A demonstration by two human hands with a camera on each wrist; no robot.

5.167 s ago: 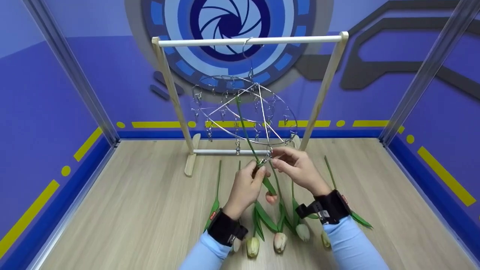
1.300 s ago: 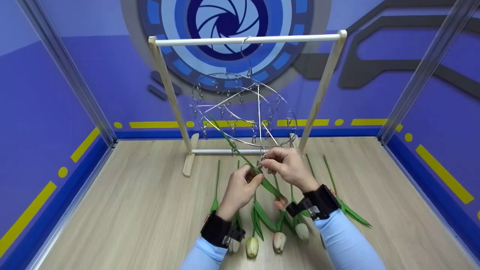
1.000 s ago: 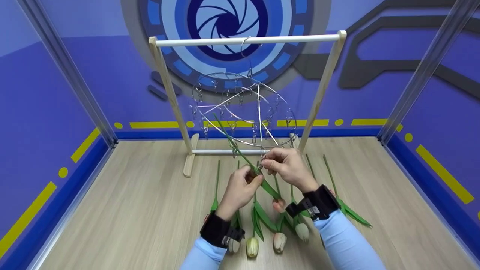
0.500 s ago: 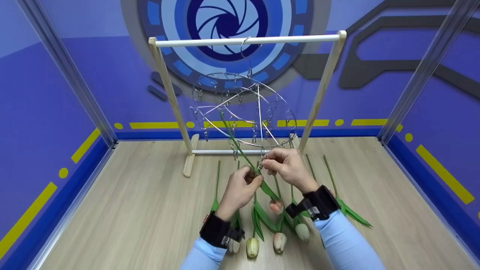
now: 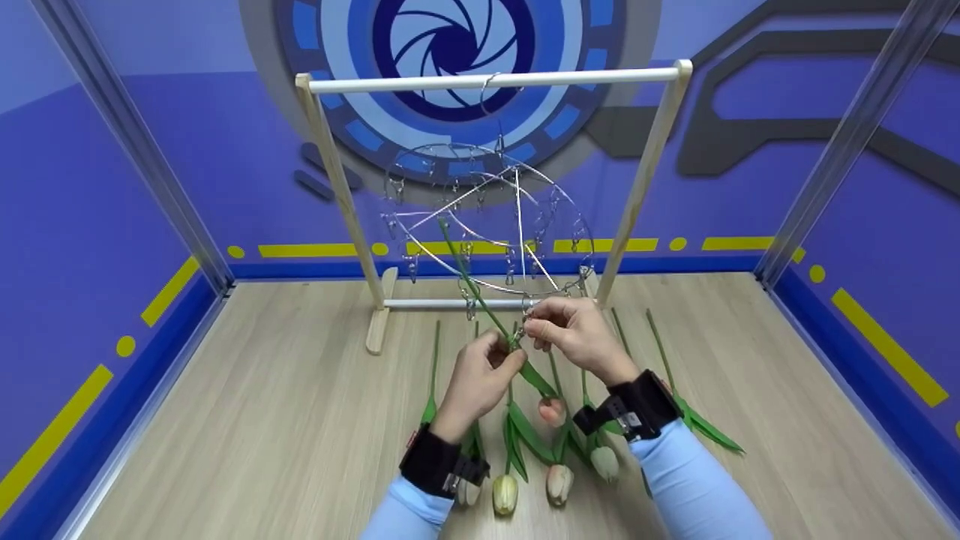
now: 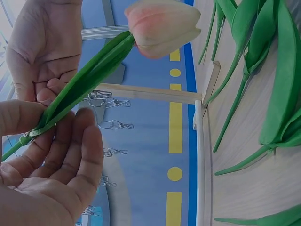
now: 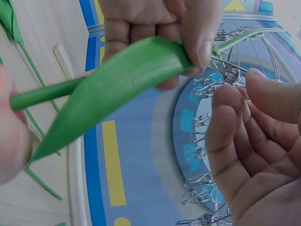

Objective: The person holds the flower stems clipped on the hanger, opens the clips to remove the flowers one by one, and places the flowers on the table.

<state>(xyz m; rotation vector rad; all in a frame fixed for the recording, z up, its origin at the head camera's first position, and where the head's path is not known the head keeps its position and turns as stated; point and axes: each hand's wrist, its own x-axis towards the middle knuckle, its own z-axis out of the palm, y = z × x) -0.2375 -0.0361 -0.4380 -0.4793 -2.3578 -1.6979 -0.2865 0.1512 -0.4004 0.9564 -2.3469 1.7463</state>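
Observation:
In the head view, my left hand [image 5: 480, 379] pinches an artificial tulip [image 5: 552, 412] where its leaf meets the stem. The stem points up and left, and the pink-white bloom hangs low; it shows large in the left wrist view. My right hand [image 5: 577, 334] pinches a metal wire clip [image 7: 230, 74] between thumb and fingers, beside the left thumb. That clip meets the tulip's stem; whether its jaws bite on it I cannot tell. The clip hangs from the front of a round metal hanger [image 5: 517, 196] with several more clips.
The hanger hooks over the top rail [image 5: 420, 82] of a wooden rack. Several other tulips lie on the table below my hands, among them a yellowish one [image 5: 505, 494], a pinkish one [image 5: 559, 484] and a white one [image 5: 604, 464]. Blue printed walls stand around.
Both hands have shifted slightly left. The tulip's stem tip swung left and down, then came partway back right and up; its bloom swung right, then back a little. Both grips have stayed.

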